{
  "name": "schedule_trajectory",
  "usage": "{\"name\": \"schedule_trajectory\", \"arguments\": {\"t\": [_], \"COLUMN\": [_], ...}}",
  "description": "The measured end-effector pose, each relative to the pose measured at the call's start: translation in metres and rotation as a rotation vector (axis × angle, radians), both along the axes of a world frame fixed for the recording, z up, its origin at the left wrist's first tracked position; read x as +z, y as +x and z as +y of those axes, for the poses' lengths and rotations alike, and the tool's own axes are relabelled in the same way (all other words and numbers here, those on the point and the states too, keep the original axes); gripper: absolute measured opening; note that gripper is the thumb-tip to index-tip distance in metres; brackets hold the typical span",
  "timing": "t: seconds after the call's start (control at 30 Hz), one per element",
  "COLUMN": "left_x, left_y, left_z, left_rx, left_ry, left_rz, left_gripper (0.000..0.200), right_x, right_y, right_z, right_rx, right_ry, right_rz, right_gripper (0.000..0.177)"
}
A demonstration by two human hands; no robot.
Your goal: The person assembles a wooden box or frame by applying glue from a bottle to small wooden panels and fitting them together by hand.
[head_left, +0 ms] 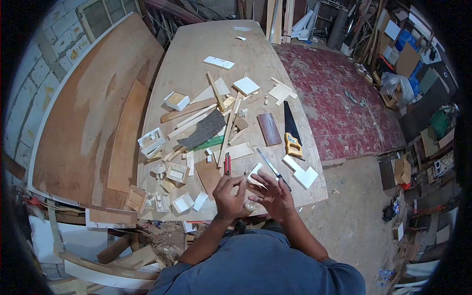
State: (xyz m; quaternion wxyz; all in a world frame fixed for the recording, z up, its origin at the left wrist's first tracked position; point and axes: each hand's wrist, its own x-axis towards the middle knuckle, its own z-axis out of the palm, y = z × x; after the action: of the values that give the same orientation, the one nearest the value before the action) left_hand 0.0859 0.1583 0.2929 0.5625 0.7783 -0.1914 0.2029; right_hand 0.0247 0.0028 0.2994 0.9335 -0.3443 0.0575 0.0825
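Both hands are raised over the near edge of the wooden table [187, 46]. My left hand [230, 195] has its fingers bent, and whether anything small is between them is hidden. Beside it, my right hand [273, 196] has its fingers spread, with nothing visible in its grip. A small white piece [254, 172] lies just beyond the hands. Behind my left hand is a red cutter [227, 163]. A thin blade tool [269, 164] runs toward my right hand. Below and between the hands sits a small round clear object [250, 205].
A handsaw with a yellow handle [293, 145], a brown block [269, 130] and white L-shaped pieces [306, 176] lie at the right. Wood strips, dark sandpaper [204, 129] and small boxes [177, 101] spread across the middle and left. A large plywood sheet [83, 118] leans left.
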Motion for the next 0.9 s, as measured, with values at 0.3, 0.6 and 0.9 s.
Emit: {"name": "schedule_trajectory", "arguments": {"t": [0.3,0.6,0.9], "left_x": [-0.003,0.004,0.016], "left_y": [-0.016,-0.017,0.002], "left_z": [-0.076,-0.157,-0.176], "left_rx": [-0.065,-0.034,-0.109], "left_ry": [0.035,0.143,0.479], "left_rz": [-0.121,-0.232,-0.416], "left_gripper": [0.019,0.023,0.031], "right_x": [-0.009,0.004,0.016], "right_y": [-0.010,-0.013,-0.013], "right_z": [-0.061,-0.147,-0.211], "right_rx": [0.001,0.050,0.284], "right_ry": [0.058,-0.114,-0.013], "right_rz": [-0.019,-0.029,-0.042], "right_gripper": [0.069,0.077,0.077]}}
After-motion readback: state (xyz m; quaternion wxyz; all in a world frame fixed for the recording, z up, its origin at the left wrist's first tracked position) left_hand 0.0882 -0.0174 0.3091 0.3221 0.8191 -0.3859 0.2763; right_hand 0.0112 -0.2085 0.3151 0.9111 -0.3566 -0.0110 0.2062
